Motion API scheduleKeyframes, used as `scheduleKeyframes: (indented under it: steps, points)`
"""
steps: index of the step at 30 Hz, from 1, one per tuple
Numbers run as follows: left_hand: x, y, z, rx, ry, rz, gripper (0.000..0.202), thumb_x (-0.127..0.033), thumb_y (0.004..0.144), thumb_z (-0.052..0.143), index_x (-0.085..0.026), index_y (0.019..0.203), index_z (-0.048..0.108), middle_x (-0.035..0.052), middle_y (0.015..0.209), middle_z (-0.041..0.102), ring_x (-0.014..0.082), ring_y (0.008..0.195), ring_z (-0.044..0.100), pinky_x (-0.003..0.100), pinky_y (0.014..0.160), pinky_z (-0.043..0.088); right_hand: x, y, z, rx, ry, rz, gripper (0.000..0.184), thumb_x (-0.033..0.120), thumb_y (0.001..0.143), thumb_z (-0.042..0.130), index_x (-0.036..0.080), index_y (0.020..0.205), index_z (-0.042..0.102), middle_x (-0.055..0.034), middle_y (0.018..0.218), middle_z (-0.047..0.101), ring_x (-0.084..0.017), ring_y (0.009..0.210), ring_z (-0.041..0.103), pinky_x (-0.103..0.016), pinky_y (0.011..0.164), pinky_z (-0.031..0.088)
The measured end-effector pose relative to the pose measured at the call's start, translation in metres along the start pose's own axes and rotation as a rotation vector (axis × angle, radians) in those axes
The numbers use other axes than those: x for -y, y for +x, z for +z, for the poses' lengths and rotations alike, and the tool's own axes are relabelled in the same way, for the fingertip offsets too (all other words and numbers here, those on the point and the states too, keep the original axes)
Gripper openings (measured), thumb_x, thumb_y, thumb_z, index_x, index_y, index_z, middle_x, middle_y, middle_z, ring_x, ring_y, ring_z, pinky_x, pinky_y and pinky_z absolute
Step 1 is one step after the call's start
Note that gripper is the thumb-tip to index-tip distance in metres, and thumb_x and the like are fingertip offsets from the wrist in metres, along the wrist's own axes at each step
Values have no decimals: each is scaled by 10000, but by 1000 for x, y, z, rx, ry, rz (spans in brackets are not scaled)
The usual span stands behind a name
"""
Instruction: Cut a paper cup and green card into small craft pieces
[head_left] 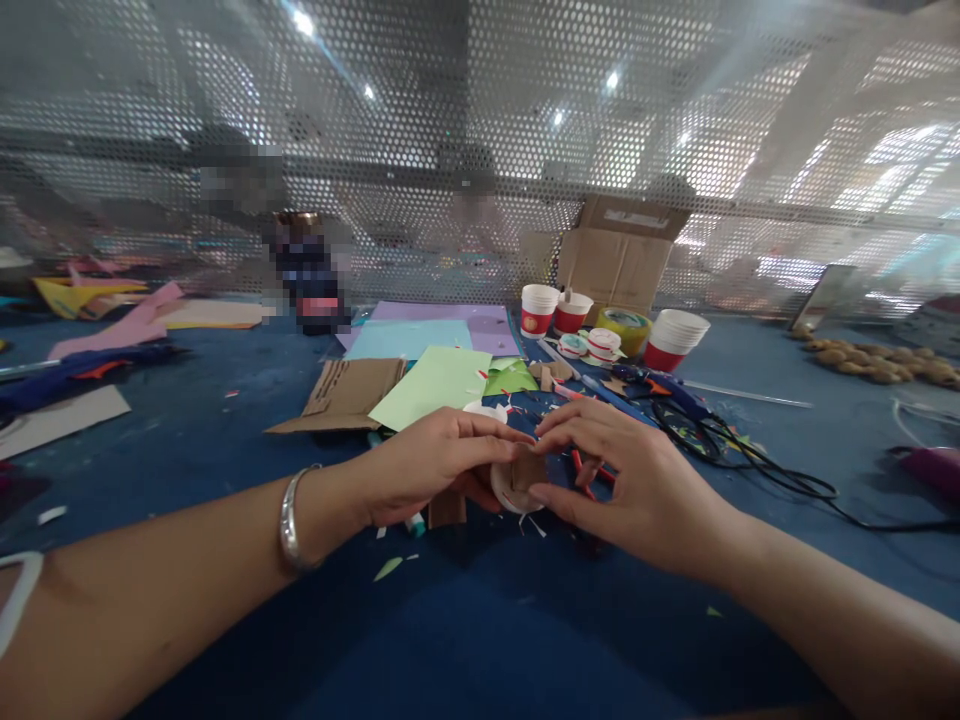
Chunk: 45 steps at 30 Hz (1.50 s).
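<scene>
My left hand [435, 462] and my right hand [622, 475] meet over a blue table [465, 630]. Both pinch a small craft piece [517, 480], a whitish disc with brown cardboard bits on it. The left fingers curl over its top and the right thumb presses its lower edge. A silver bangle [294, 520] sits on my left wrist. A brown cardboard scrap [447, 510] lies just under my left hand.
Green paper [435, 385], blue and purple sheets [442, 330] and flat cardboard [349, 392] lie beyond my hands. Red-and-white paper cups [540, 310], tape rolls [622, 325] and a cardboard box [619, 255] stand behind. A glue gun with black cord [720, 440] lies at right. Perforated screen across the back.
</scene>
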<state>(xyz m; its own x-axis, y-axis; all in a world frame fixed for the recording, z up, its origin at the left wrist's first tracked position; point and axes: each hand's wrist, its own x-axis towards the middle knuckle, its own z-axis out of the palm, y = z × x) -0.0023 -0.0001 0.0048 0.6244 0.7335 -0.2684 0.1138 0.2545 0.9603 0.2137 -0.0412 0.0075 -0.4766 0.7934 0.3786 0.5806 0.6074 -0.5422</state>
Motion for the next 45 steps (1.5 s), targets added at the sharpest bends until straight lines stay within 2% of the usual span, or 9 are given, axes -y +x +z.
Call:
scheduleKeyframes:
  steps: [3,8,11,15,20,27,31,39,45]
  points:
    - [-1,-1,1,18,-10,5,217,-275,888,656,-134,1034,735,37,830,712,116,710,644,232,653,537,-2,0,0,6,-22,-25,184,270,838,736,204,1003,688,-83,1119,658,-198,1022,632,-249,666,569]
    - [-3,-3,2,93,-6,52,224,-207,868,665,-128,1077,679,37,950,677,119,790,631,246,697,519,-2,0,1,3,-76,-73,181,284,855,725,199,1009,680,-86,1140,644,-195,1037,631,-337,896,553]
    - [-1,-3,4,102,42,108,360,-114,813,687,-144,1162,604,40,1008,661,129,834,623,259,714,495,-2,-1,0,-8,-132,-97,201,277,851,730,197,1029,684,-98,1181,627,-211,1094,621,-360,948,528]
    - [4,-2,4,4,107,156,519,-91,784,684,-205,1260,513,70,1135,656,189,956,645,312,756,505,-1,-2,1,-26,-182,-121,237,281,864,717,183,1075,675,-118,1203,616,-227,1122,615,-371,950,531]
    - [6,-2,2,-43,188,154,534,-135,780,694,-234,1273,513,66,1092,665,233,983,663,352,773,526,-3,-3,3,-43,-208,-162,272,271,866,711,170,1113,658,-124,1220,612,-235,1131,613,-387,959,537]
    - [4,0,2,8,139,149,289,-219,837,681,-164,1108,600,65,1050,666,203,936,643,355,817,516,-1,-2,3,-54,-238,-179,211,249,875,683,152,1062,669,-129,1188,628,-226,1110,627,-380,953,547]
    - [4,1,2,15,109,145,318,-214,829,695,-153,1124,594,69,1059,661,209,944,635,373,835,511,0,-2,3,-50,-250,-174,214,232,858,689,148,1054,668,-125,1181,629,-222,1091,633,-374,938,553]
    - [2,0,0,67,108,132,237,-187,841,681,-160,1070,628,31,1000,663,158,892,614,316,826,474,0,-2,2,-11,-271,-150,178,221,849,679,162,1017,669,-123,1185,625,-231,1082,638,-385,928,563]
    - [1,1,2,28,107,108,235,-144,814,682,-149,1044,637,14,940,662,141,837,598,289,769,461,1,-3,3,4,-287,-131,166,250,857,677,177,1004,654,-110,1193,622,-235,1070,640,-394,910,573]
